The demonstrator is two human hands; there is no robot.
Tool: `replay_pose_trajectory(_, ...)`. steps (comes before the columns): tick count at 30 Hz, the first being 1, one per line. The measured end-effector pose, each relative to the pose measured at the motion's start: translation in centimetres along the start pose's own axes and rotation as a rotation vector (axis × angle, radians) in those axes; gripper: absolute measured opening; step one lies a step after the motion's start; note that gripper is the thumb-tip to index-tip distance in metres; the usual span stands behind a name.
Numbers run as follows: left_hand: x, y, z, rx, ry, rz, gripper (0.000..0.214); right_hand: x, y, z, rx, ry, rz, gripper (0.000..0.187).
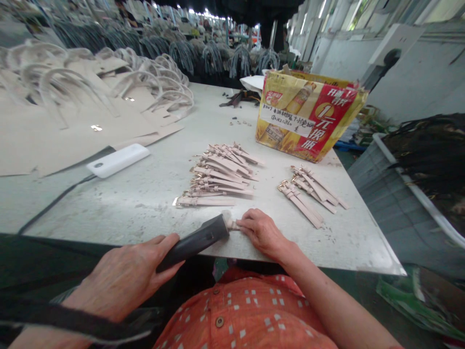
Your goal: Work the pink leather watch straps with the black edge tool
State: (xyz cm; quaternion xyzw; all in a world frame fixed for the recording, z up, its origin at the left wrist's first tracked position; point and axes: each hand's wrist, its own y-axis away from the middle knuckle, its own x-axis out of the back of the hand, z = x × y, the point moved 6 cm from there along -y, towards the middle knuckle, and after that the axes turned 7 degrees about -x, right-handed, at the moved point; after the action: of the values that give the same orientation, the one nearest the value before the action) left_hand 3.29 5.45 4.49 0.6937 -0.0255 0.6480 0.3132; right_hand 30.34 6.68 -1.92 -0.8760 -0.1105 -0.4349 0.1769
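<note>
My left hand (127, 269) is wrapped round the dark body of a black handheld tool (196, 240), its head pointing right. At the head, close to the table's front edge, a short piece of beige strap (234, 226) shows. The fingers of my right hand (262, 232) pinch that strap; most of it is hidden by the hand. Just beyond lies a heap of beige buckle straps (221, 177) with gold-coloured buckles. A smaller group of similar straps (308, 191) rests to the right.
A yellow and red cardboard box (286, 116) stands at the back right. Flat beige bag pieces with handles (72, 116) cover the left. A white power strip (119, 160) with a cable lies before them. Beyond the right edge is a grey bin (410, 208) of dark material.
</note>
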Motion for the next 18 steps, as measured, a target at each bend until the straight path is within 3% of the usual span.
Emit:
replay_pose_trajectory(8,-1.0,0.8,-2.3,-0.037,0.028,0.174,0.034,-0.1,0.0,0.2,0.003,-0.026,0.002,0.017)
replay_pose_trajectory(14,-0.3,0.1,-0.7,-0.018,0.05,0.084,0.037,0.2,-0.1,0.1,0.002,-0.043,-0.013,0.018)
replay_pose_trajectory(18,-0.4,0.4,-0.8,-0.02,0.043,0.099,0.037,0.1,-0.2,0.2,-0.014,-0.036,-0.036,0.019)
